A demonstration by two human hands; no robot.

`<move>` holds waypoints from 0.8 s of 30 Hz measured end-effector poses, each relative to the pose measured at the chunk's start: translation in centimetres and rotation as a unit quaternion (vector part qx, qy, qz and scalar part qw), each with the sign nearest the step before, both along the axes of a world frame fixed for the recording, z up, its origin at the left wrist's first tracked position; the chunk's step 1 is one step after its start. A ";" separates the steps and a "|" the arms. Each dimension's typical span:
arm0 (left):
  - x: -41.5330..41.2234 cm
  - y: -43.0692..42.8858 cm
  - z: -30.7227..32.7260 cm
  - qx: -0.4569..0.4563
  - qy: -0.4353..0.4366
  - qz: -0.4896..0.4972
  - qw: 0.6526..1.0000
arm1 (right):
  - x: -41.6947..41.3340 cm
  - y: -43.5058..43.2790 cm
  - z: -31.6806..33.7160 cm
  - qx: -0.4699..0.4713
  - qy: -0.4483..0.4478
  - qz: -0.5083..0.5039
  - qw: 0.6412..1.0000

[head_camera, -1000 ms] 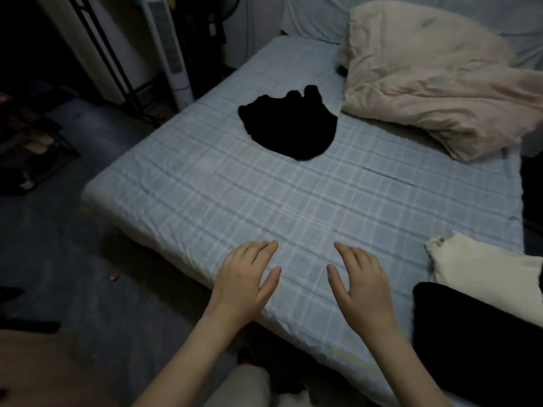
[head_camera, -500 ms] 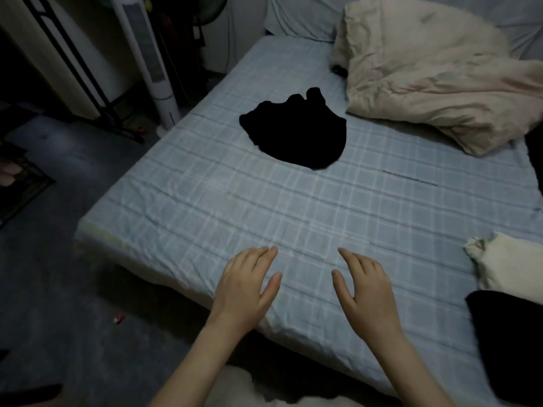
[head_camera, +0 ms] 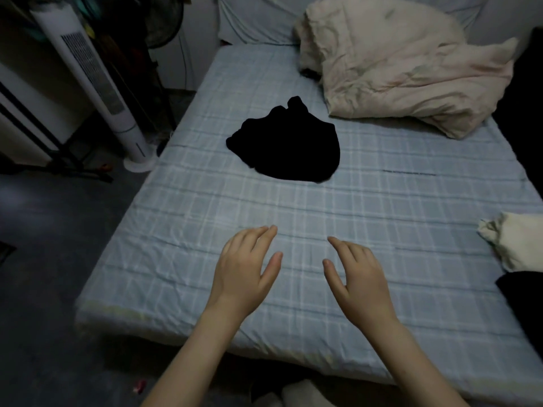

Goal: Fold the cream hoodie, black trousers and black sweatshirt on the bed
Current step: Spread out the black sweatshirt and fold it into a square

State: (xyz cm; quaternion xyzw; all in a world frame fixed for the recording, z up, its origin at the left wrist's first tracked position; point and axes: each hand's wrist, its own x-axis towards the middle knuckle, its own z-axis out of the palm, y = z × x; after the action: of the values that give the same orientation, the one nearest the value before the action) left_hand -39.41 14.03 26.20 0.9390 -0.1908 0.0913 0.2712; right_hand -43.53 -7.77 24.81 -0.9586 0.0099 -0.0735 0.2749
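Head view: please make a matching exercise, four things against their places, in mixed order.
1. black heap
2. cream garment
3. beige duvet
4. white tower fan

A. on the floor, left of the bed
B. middle of the bed
C. far right corner of the bed
D. near right edge of the bed

Pairs: 1-B, 2-D, 3-C, 4-A.

The bed sheet is pale blue, checked with white and darker lines. Mid-frame lies a plain black garment. At the right edge shows the cream hoodie, with a second black garment below it. The duvet, upper right, is pinkish beige. The tower fan, upper left, is white; the floor is dark grey.
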 end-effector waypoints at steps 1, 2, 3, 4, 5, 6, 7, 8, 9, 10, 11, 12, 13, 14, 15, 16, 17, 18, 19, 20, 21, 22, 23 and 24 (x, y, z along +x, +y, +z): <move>1.0 -0.2 -0.4 -0.004 0.002 0.000 1.000 | 0.9 0.1 -0.2 -0.002 -0.001 0.000 1.000; 1.9 -0.3 -0.8 -0.006 0.006 0.000 1.000 | 1.9 0.1 -0.5 -0.003 -0.001 0.000 1.000; 3.0 -0.5 -1.3 -0.006 0.011 -0.002 1.000 | 2.9 0.0 -0.8 -0.004 0.001 0.001 1.000; 4.1 -0.7 -1.8 -0.005 0.017 -0.003 1.000 | 4.0 -0.1 -1.2 -0.006 0.004 0.003 1.000; 5.2 -0.8 -2.2 -0.004 0.024 -0.003 1.000 | 5.2 -0.2 -1.6 -0.008 0.006 0.003 1.000; 6.5 -1.0 -2.7 -0.004 0.033 -0.003 0.999 | 6.4 -0.4 -2.0 -0.009 0.006 0.001 1.000; 7.9 -1.2 -3.2 -0.004 0.043 -0.004 0.999 | 7.7 -0.8 -2.4 -0.008 0.006 -0.002 1.000; 9.4 -1.4 -3.8 -0.003 0.054 -0.004 0.999 | 9.2 -1.1 -3.0 -0.007 0.007 -0.006 1.000; 11.0 -1.6 -4.4 -0.002 0.065 -0.003 0.998 | 10.8 -1.6 -3.6 -0.006 0.008 -0.010 1.000; 12.8 -1.8 -5.1 0.001 0.073 -0.001 0.997 | 12.6 -2.0 -4.4 -0.007 0.007 -0.011 1.000; 14.7 -2.1 -6.0 0.005 0.079 0.001 0.997 | 14.6 -2.5 -5.2 -0.008 0.007 -0.011 1.000; 16.7 -2.5 -7.0 0.007 0.084 0.004 0.996 | 16.6 -3.0 -6.3 -0.008 0.007 -0.011 1.000; 18.8 -2.9 -8.1 0.009 0.090 0.007 0.996 | 18.8 -3.5 -7.4 -0.008 0.007 -0.011 1.000; 21.1 -3.3 -9.3 0.012 0.095 0.010 0.995 | 21.1 -4.2 -8.6 -0.007 0.008 -0.011 1.000; 23.5 -3.8 -10.6 0.016 0.100 0.012 0.995 | 23.4 -4.9 -9.9 -0.005 0.010 -0.011 1.000; 25.9 -4.2 -12.0 0.020 0.106 0.012 0.994 | 25.7 -5.6 -11.3 -0.005 0.011 -0.012 1.000; 28.3 -4.7 -13.5 0.024 0.113 0.011 0.993 | 28.0 -6.3 -12.8 -0.008 0.013 -0.014 1.000; 30.7 -5.1 -15.1 0.028 0.116 0.009 0.993 | 30.2 -7.1 -14.4 -0.013 0.015 -0.014 1.000; 33.1 -5.4 -16.8 0.033 0.115 0.006 0.993 | 32.4 -7.9 -16.0 -0.018 0.019 -0.014 1.000; 35.4 -5.8 -18.7 0.039 0.112 0.001 0.993 | 34.5 -8.7 -17.8 -0.022 0.024 -0.014 0.999; 37.7 -6.1 -20.5 0.048 0.109 -0.004 0.993 | 36.5 -9.4 -19.5 -0.023 0.031 -0.015 0.999; 39.8 -6.4 -22.4 0.059 0.108 -0.006 0.992 | 38.4 -10.1 -21.4 -0.023 0.037 -0.020 0.999; 41.9 -6.7 -24.4 0.070 0.106 -0.006 0.992 | 40.2 -10.7 -23.3 -0.023 0.041 -0.026 0.999; 43.9 -7.0 -26.3 0.079 0.101 -0.002 0.992 | 42.0 -11.3 -25.1 -0.024 0.043 -0.032 0.998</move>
State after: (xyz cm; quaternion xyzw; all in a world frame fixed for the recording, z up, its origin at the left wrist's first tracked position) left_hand 4.52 7.05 -0.13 0.9614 -0.1713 -0.0201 0.2145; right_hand -1.55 -19.09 -0.32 -0.9664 0.0509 -0.0415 0.2486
